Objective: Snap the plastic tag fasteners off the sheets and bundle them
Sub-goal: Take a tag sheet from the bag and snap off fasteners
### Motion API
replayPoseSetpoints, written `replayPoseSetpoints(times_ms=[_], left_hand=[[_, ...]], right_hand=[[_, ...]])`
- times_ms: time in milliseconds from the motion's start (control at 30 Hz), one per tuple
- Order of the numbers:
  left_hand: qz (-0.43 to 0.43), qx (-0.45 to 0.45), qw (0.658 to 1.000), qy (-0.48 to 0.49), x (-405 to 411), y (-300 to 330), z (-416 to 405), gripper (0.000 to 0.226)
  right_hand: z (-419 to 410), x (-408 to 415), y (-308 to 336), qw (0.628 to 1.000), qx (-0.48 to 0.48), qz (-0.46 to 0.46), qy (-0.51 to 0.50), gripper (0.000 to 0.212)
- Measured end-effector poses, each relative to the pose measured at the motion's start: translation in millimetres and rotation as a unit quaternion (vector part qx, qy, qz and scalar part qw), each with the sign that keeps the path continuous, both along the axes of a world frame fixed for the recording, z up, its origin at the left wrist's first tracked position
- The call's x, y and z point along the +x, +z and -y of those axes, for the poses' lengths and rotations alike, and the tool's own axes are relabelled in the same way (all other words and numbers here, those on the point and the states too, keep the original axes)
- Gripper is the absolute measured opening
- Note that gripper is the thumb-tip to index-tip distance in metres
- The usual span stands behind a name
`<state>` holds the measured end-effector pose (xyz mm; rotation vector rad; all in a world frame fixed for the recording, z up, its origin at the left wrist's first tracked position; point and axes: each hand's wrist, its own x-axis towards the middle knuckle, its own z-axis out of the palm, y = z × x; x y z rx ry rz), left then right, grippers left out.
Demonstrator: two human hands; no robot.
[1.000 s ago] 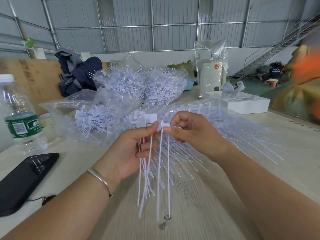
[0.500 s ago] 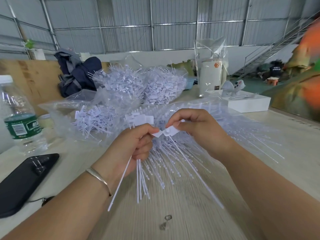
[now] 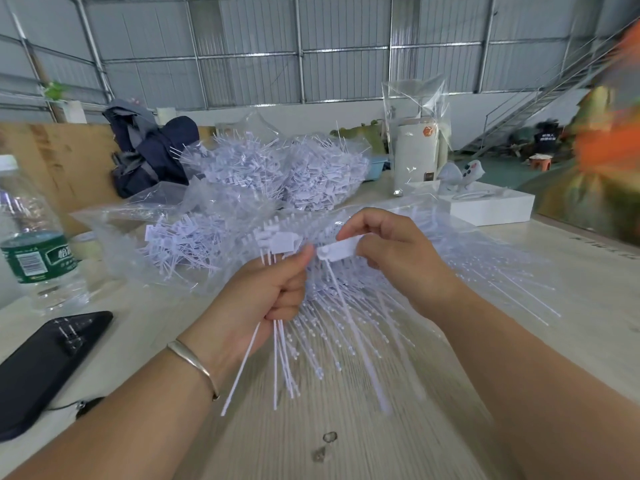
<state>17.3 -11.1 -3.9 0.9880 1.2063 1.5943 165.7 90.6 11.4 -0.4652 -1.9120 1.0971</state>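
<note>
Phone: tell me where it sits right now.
The phone lies flat on the table at the lower left of the head view, in front of the water bottle and left of the left hand.

Two hands work above the table, the left hand [image 3: 263, 299] and the right hand [image 3: 391, 258], amid white fasteners [image 3: 284, 327] far too many to count. There are one water bottle [image 3: 34, 244], one black phone [image 3: 45, 365] and one white box [image 3: 491, 206]; one dark backpack [image 3: 152, 154] stands behind; one bracelet [image 3: 194, 362] circles the left wrist
</note>
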Motion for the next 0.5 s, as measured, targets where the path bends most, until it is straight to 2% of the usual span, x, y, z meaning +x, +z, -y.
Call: replayPoseSetpoints(times_ms=[167, 300, 400, 500], left_hand=[[0.051, -0.019, 0.998, 0.038, -1.9, -0.9, -1.7, 0.045], [0.054, -0.029, 0.994, 0.092, -4.2, -3.4, -5.0, 0.045], [0.018, -0.041, 0.996, 0.079, -4.2, -3.1, -3.4, 0.041], [-0.028, -0.046, 0.997, 0.062, -3.7, -4.6, -2.0, 0.027]], right_hand=[[0.8, -1.5, -3.5, 0.999, 0.006, 0.015, 0.03, 0.013], [-1.3, -0.7, -4.9, 0.999, 0.005, 0.006, 0.05, 0.009], [-1.8, -0.5, -6.4, 0.999, 0.009, 0.016, 0.044, 0.01], [-0.5, -1.9, -7.3, 0.999, 0.018, 0.027, 0.042, 0.01]])
